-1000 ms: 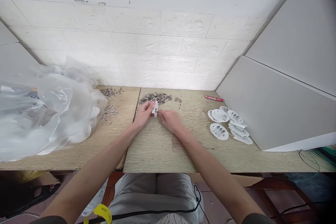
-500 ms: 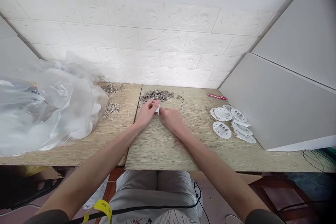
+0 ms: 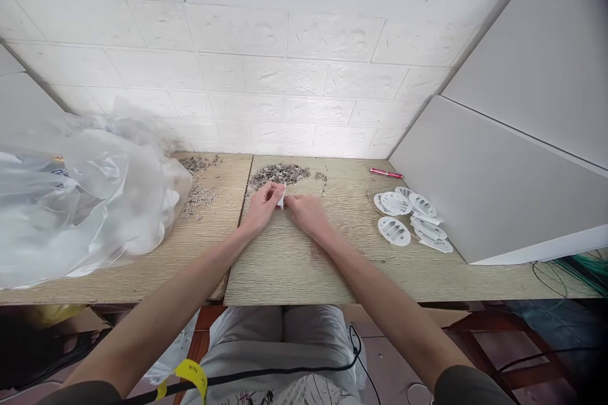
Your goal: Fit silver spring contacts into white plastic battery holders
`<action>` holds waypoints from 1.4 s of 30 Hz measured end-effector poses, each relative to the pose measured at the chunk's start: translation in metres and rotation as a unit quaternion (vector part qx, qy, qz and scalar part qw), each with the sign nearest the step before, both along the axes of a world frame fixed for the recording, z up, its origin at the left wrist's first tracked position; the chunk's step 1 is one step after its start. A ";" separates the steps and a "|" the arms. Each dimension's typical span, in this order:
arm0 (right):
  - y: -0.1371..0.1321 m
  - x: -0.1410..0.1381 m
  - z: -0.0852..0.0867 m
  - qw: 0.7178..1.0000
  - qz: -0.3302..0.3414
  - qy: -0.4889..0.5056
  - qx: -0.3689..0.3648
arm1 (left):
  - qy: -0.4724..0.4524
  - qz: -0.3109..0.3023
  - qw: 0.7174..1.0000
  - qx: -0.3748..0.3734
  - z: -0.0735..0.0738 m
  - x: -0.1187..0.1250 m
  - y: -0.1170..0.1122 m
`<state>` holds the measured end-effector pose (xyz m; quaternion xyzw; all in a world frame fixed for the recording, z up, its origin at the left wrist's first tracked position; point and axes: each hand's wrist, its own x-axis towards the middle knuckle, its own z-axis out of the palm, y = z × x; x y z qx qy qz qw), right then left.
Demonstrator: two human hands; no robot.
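A small white card [image 3: 282, 199] stands nearly edge-on between my hands over the middle of the table. My left hand [image 3: 263, 205] grips it from the left, thumb on top and fingers curled behind. From the other side my right hand [image 3: 308, 212] meets the card's edge with its fingers closed; whether a small part sits in them is hidden. Just beyond the hands lies a heap of small metal pieces [image 3: 280, 173]. Over on the right, several round white cards [image 3: 394, 231] with dark metal pieces on them lie loosely overlapping.
A large clear plastic bag [image 3: 118, 202] of white things fills the left side. Beside it are more small metal pieces [image 3: 199, 197]. A red pen [image 3: 386, 173] lies at the back right, near a grey panel [image 3: 513, 190]. A white brick-pattern wall [image 3: 266, 88] closes the back.
The view has shifted slightly. Both hands remain at the same spot with the white card, which has turned a little between the fingers.
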<state>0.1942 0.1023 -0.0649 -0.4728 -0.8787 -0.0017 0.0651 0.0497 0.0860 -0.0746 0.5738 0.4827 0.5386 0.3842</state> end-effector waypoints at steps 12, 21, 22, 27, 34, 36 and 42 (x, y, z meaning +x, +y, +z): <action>0.004 0.010 0.005 0.992 0.023 0.110 -0.054 | -0.126 -0.016 0.992 -0.010 -0.007 -0.002 0.010; 0.003 0.007 0.003 0.995 -0.007 0.088 -0.052 | -0.103 -0.017 0.995 0.003 -0.004 -0.001 0.007; 0.003 0.007 0.003 0.995 -0.010 0.082 -0.049 | -0.104 -0.018 0.994 0.000 -0.004 -0.001 0.007; 0.000 0.004 0.003 0.998 -0.026 0.049 -0.030 | -0.118 -0.012 0.993 -0.014 -0.002 0.001 0.006; -0.004 -0.001 0.005 0.996 -0.061 0.048 -0.037 | -0.138 -0.021 0.990 -0.037 -0.005 0.000 0.008; -0.005 -0.002 0.006 0.995 -0.071 0.047 -0.045 | -0.153 -0.023 0.987 -0.050 -0.005 0.000 0.008; -0.004 -0.003 0.007 0.995 -0.074 0.036 -0.048 | -0.169 -0.015 0.983 -0.065 -0.007 -0.001 0.008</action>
